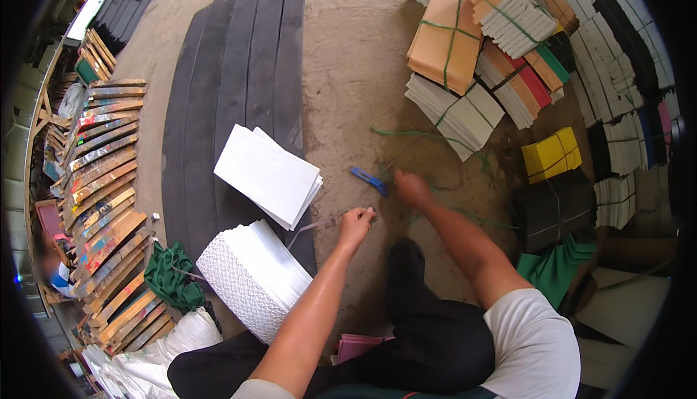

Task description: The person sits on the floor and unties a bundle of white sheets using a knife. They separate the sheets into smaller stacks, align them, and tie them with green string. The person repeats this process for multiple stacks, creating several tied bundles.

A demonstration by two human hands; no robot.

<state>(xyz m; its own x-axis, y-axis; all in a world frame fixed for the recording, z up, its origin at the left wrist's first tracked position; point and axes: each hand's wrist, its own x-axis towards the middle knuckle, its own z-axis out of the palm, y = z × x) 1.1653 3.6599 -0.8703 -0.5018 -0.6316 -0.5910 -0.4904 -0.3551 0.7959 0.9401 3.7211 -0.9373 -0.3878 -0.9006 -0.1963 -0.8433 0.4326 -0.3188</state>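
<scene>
My left hand is closed in a pinch on a thin greyish tying string. That string runs left toward a thick white stack of sheets with a textured side, which leans by my left leg. My right hand is closed low over the floor; thin strands pass near it, but what its fingers hold is hidden. Just left of it lies a blue box cutter. A smaller pile of white sheets rests beyond the thick stack, on black strips.
Tied bundles of coloured sheets are piled at far right, with a yellow bundle and green sheets nearer. Green string trails across the floor. Wooden slats and a green crumpled cloth are at left.
</scene>
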